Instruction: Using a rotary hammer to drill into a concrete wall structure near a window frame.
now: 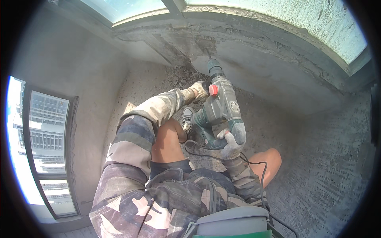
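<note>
At the left, a window (47,137) is well apart from the work and seems at little risk. The bare left knee (168,139) has no cover, so a flying chip could cut it. Rubble (183,76) lies at the wall's foot, near the shoe (187,118); a step there could slip. The gloved left hand (199,92) is wrapped about the side handle by the drill's front, its fingertips hidden; a loose hold could let the body twist if the bit jams. The bit (208,53) points into the chipped patch under the sill, though contact is too small to confirm. The drill (227,103) hangs between the hands, above the floor. The gloved right hand (231,146) grasps the rear handle; trigger pressure cannot be told. The cord (263,178) loops past the right knee (270,162) and could snag on it.
</note>
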Tool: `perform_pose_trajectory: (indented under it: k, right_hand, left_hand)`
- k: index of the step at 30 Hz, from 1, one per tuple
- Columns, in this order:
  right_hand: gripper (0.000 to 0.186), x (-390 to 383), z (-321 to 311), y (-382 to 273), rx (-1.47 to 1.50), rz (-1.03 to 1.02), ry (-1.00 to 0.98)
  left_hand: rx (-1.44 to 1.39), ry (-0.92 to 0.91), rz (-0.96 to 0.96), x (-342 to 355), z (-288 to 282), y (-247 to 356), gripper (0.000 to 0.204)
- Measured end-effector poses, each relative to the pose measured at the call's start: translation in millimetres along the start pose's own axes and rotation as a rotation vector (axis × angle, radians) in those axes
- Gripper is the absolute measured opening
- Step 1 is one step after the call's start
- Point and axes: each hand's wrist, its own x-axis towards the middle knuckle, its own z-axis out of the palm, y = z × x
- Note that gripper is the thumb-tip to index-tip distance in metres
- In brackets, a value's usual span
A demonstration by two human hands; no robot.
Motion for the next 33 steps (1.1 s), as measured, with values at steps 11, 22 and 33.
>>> perform_pose_trajectory:
  k: [11, 22, 33]
  right_hand:
    - [0.005, 0.4, -0.2, -0.2, -0.117, -0.024, -0.009]
    - [0.006, 14.2, -14.1, 3.9, -0.015, 0.038, -0.049]
    - [0.007, 36.1, -33.1, -12.4, 0.091, 0.114, 0.032]
  left_hand:
    - [0.644, -0.259, 0.143, 45.5, 26.9, -39.5, 0.047]
    - [0.05, 0.06, -0.029, 18.2, 6.1, -12.8, 0.054]
    - [0.04, 0.076, -0.007, 60.0, 21.3, -29.6, 0.055]
